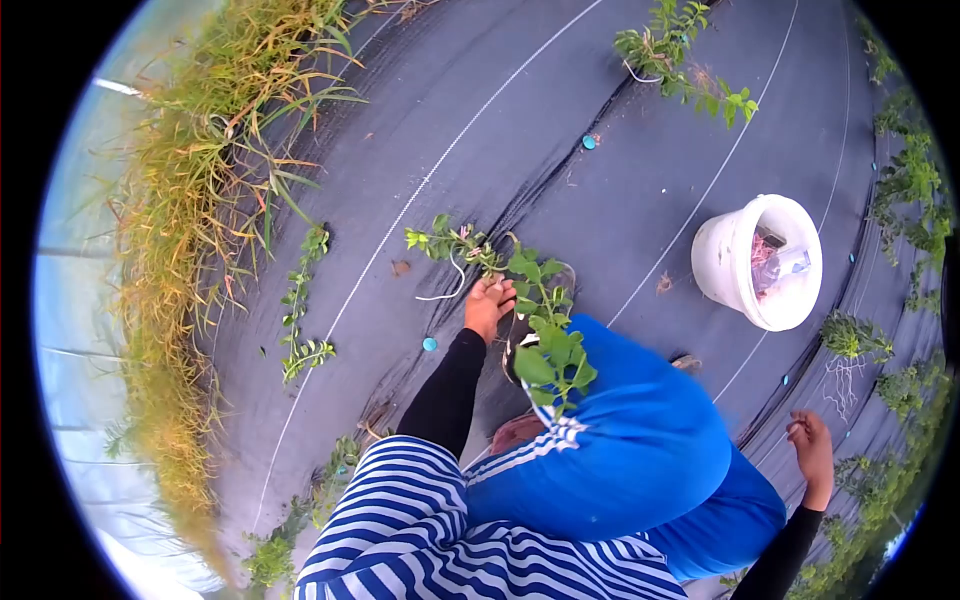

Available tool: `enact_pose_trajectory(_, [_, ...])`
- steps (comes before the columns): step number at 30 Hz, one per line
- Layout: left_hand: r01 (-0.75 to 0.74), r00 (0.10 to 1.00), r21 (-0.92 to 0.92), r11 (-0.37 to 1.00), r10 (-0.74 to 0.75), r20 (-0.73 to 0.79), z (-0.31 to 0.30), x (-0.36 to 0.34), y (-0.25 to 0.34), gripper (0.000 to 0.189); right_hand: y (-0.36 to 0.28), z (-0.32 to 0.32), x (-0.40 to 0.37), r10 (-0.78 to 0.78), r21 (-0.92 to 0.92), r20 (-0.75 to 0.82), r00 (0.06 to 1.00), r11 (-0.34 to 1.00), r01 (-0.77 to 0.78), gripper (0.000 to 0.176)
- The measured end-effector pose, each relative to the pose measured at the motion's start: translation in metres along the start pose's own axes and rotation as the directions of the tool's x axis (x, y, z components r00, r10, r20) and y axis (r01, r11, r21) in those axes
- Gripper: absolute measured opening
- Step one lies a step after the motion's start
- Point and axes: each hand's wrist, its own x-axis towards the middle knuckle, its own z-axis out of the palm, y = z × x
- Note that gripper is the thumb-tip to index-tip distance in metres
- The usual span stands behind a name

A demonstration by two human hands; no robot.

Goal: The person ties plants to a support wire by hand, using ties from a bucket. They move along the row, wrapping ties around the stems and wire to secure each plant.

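Weed stems sat low in the grip of the left hand, clenched around them at a seam of the black ground sheet. The right hand hung loose and empty, below the white bucket. I judged that a sideways pull could snap the thin stems and leave roots under the sheet.

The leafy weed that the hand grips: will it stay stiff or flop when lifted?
Probably floppy: the weed has thin stems that sprawl across the black ground cloth. Likely light, being mostly small leaves. The left hand grips near its base, so tender stems might snap.
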Motion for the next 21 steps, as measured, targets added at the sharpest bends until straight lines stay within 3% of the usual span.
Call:
enact_pose_trajectory(2, [0.048,0.999,0.022,0.999,-0.048,-0.004,-0.009,-0.008,-0.003,0.027,-0.030,0.000,0.010,-0.015,0.036,0.011,1.000,0.999,0.014,0.025])
enact_pose_trajectory(7, [0.153,0.985,-0.334,0.930,-0.119,0.122,-0.029,-0.042,0.008,0.046,-0.074,0.004,0.046,-0.130,0.147,0.071,0.989,0.982,0.119,0.027])
enact_pose_trajectory(13, [0.087,0.983,-0.409,0.908,-0.011,0.185,-0.052,-0.052,0.015,0.043,-0.103,0.017,0.083,-0.194,0.060,0.242,0.951,0.981,0.185,0.026])
enact_pose_trajectory(15, [0.083,0.983,-0.429,0.899,-0.003,0.185,-0.057,-0.040,0.021,0.028,-0.109,0.022,0.095,-0.280,0.054,0.263,0.923,0.960,0.276,0.026])
enact_pose_trajectory(16, [0.065,0.990,-0.328,0.943,-0.019,0.142,-0.061,-0.029,0.023,0.009,-0.116,0.029,0.100,-0.282,0.048,0.267,0.921,0.959,0.280,0.026])
enact_pose_trajectory(17, [0.065,0.990,-0.335,0.940,-0.018,0.139,-0.052,-0.022,0.024,0.009,-0.127,0.040,0.106,-0.367,0.061,0.246,0.897,0.930,0.363,0.026])
enact_pose_trajectory(18, [-0.271,0.956,0.173,0.947,0.286,-0.068,-0.035,-0.017,0.024,0.010,-0.139,0.052,0.112,-0.445,0.072,0.224,0.867,0.895,0.441,0.026])
enact_pose_trajectory(19, [-0.410,0.788,0.668,0.621,0.610,-0.084,-0.023,-0.012,0.025,0.016,-0.156,0.064,0.121,-0.456,0.030,0.287,0.842,0.883,0.468,0.024])
enact_pose_trajectory(20, [-0.410,0.790,0.663,0.626,0.608,-0.085,-0.017,-0.006,0.029,0.016,-0.176,0.078,0.132,-0.463,-0.008,0.346,0.816,0.868,0.496,0.023])
enact_pose_trajectory(21, [-0.264,0.772,0.872,0.411,0.633,-0.064,-0.013,0.001,0.034,0.017,-0.193,0.093,0.142,-0.491,-0.066,0.387,0.781,0.829,0.555,0.022])
